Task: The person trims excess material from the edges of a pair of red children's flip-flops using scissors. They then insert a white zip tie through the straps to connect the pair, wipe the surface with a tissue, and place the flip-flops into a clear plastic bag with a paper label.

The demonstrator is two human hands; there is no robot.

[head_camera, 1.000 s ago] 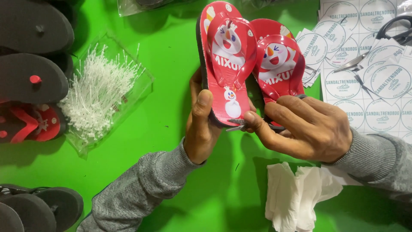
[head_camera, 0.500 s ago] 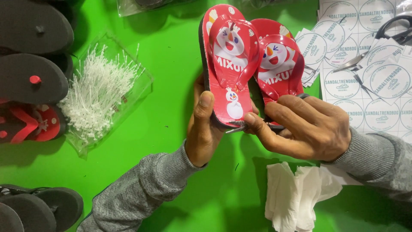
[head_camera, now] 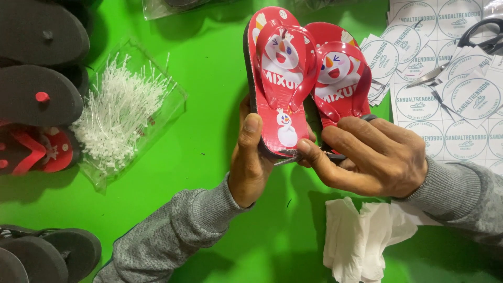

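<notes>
Head view, looking down on a green counter (head_camera: 209,131): the left hand (head_camera: 250,157) has its grip clenched on the heel of a pair of small red flip-flops (head_camera: 301,84) with cartoon snowman prints, held up side by side. The right hand (head_camera: 374,157) pinches their lower edge. A clear tray of white plastic ties (head_camera: 123,112) lies left, crumpled white paper (head_camera: 361,236) below.
</notes>
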